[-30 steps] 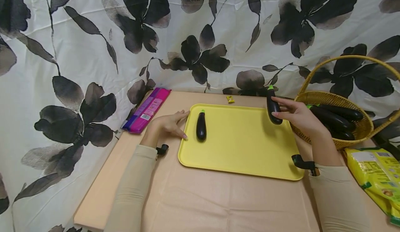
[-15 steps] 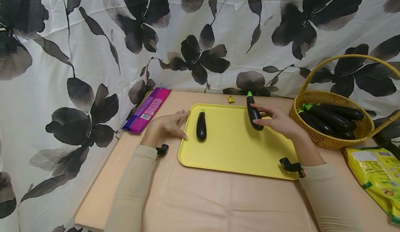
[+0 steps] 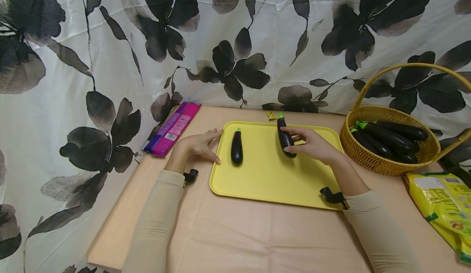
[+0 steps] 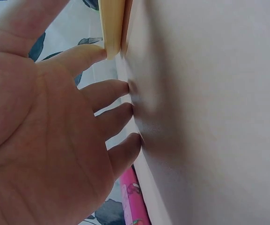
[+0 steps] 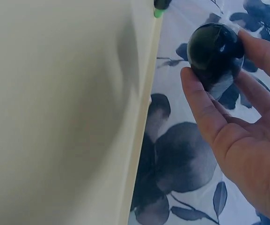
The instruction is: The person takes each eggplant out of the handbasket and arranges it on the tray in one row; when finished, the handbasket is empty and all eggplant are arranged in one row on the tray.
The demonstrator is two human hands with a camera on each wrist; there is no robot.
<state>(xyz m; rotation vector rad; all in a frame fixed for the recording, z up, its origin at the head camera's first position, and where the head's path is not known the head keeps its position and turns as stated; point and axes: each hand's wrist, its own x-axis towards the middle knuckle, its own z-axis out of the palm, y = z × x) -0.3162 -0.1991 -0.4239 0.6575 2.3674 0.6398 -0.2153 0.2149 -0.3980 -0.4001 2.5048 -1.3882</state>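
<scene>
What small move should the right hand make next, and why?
Probably lower the held eggplant onto the tray: the right hand holds it above, the right wrist view shows a gap, and bare tray remains beside the other eggplant, with the left hand touching the edge.

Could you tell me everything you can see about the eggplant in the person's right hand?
The eggplant is plump, smooth and glossy, nearly black, with a short bright green tip at its stem end. The body widens toward a rounded bottom, which catches shiny reflections in the right wrist view. The right hand grips it between thumb and fingers, holding it above the yellow tray without touching it. It slants, with the green tip pointing away from the person. Whether it's real or fake, I can't tell.
</scene>
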